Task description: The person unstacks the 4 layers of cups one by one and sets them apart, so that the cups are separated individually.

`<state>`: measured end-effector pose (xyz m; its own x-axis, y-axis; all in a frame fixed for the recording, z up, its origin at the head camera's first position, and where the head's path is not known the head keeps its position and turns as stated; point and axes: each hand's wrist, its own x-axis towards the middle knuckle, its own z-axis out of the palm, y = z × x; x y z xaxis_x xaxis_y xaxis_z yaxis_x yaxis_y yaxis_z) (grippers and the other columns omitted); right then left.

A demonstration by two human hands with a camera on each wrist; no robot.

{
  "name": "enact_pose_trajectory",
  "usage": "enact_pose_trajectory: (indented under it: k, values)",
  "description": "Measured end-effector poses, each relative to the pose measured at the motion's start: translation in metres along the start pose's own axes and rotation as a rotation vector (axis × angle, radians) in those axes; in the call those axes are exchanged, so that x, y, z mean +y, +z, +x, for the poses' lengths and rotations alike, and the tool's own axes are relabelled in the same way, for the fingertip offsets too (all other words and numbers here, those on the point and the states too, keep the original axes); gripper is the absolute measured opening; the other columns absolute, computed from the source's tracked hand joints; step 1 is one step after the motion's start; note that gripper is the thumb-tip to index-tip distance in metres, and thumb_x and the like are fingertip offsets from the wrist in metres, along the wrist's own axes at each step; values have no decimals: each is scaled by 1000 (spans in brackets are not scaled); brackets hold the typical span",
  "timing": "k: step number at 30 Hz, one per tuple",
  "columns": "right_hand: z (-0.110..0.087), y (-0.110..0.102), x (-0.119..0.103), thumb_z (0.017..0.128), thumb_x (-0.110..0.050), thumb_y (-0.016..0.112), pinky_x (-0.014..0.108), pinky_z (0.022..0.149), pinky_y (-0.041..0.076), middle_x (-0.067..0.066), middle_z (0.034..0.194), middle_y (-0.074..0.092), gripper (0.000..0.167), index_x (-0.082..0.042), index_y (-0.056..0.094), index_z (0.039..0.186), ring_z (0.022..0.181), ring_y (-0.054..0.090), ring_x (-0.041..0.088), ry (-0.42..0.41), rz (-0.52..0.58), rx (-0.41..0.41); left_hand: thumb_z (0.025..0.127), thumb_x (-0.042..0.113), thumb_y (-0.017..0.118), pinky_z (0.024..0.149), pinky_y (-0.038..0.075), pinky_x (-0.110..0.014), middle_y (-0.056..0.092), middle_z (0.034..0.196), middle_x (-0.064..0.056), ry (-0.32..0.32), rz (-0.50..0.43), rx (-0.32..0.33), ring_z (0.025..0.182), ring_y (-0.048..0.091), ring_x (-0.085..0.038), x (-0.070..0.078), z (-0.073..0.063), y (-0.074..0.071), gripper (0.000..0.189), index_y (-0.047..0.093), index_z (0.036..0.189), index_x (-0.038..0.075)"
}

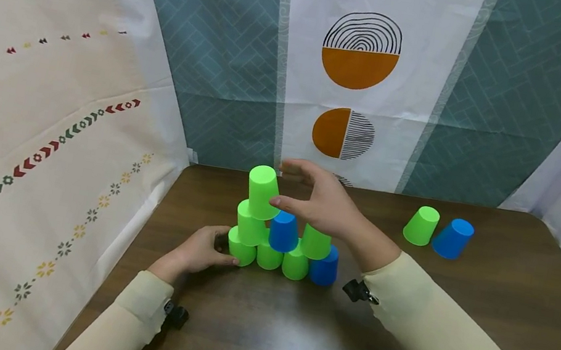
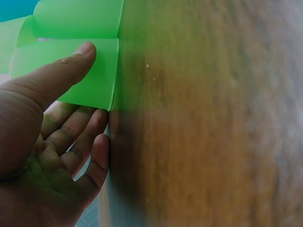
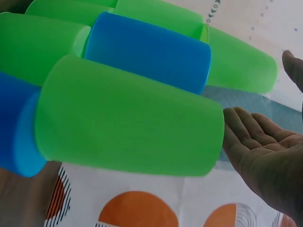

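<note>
Upside-down plastic cups stand in a stepped stack. The bottom row has several green cups, such as the middle green cup (image 1: pixel 295 264), and a blue cup (image 1: pixel 324 266) at its right end. Above are a left green cup (image 1: pixel 250 227), a blue cup (image 1: pixel 284 232) and a right green cup (image 1: pixel 316 244). A top green cup (image 1: pixel 263 186) sits over the left side. My left hand (image 1: pixel 198 250) holds the leftmost bottom green cup (image 2: pixel 90 71), thumb in front, fingers behind. My right hand (image 1: pixel 323 200) hovers beside the top cup, thumb and fingers apart, holding nothing.
A loose green cup (image 1: pixel 421 226) and a loose blue cup (image 1: pixel 452 238) stand upside down at the back right of the brown wooden table (image 1: pixel 241 331). Patterned cloth (image 1: pixel 223 52) hangs behind the table, and white cloth (image 1: pixel 63 162) hangs along its left.
</note>
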<state>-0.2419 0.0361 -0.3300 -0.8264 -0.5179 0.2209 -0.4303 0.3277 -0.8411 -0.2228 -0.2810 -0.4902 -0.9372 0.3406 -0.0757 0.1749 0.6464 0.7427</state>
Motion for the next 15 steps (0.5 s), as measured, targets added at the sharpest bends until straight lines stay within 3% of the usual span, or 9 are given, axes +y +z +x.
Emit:
enact_pose_trajectory:
  k: [5,8,11,15]
  values:
    - [10,7,-9,86,-53,85,52,109,46,-10,151,54,80,-24,52,153,139,48,22,50,-100,1,83,28,92,105,51,-50,71,125,0,-9,1,-1,118,64,-23,2,1,0,60,67,135,12]
    - [13,10,-12,85,-53,86,49,96,56,-7,156,50,81,-24,52,153,136,51,23,71,-110,-19,83,28,92,106,50,-50,71,125,0,-11,1,-4,119,64,-23,1,1,-1,59,67,135,12]
    - [17,14,-13,85,-53,86,49,93,58,-3,159,46,82,-25,51,154,138,50,25,76,-148,-33,84,28,92,105,50,-51,70,127,0,-12,3,-13,120,64,-24,0,1,-1,60,67,136,12]
    - [20,18,-13,85,-54,84,55,109,46,-1,157,50,77,-24,55,151,143,46,26,65,-205,-26,84,28,92,105,51,-50,70,127,0,-9,2,-10,120,64,-23,0,1,0,60,66,136,12]
